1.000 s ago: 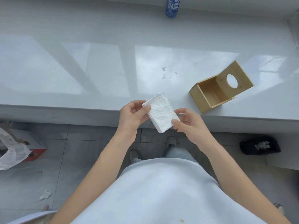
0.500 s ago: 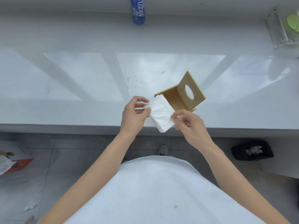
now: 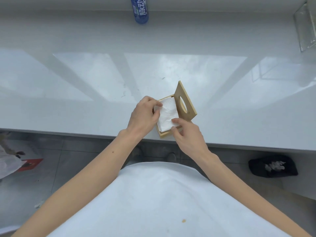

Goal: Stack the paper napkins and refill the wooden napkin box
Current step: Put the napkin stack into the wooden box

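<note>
A white stack of paper napkins lies in the opening of the wooden napkin box, which sits near the front edge of the white counter. The box's lid, with an oval hole, stands tilted up on the right side. My left hand pinches the stack's upper left corner. My right hand holds its lower right corner with thumb and forefinger. The box's inside is hidden by the napkins.
A blue bottle stands at the back of the counter. A clear plastic container is at the far right. On the floor are a black bin at right and a red and white box at left.
Both hands carried the napkin stack from the air in front of the counter onto the box's opening. The view shifted, so the box now appears centred and closer.
</note>
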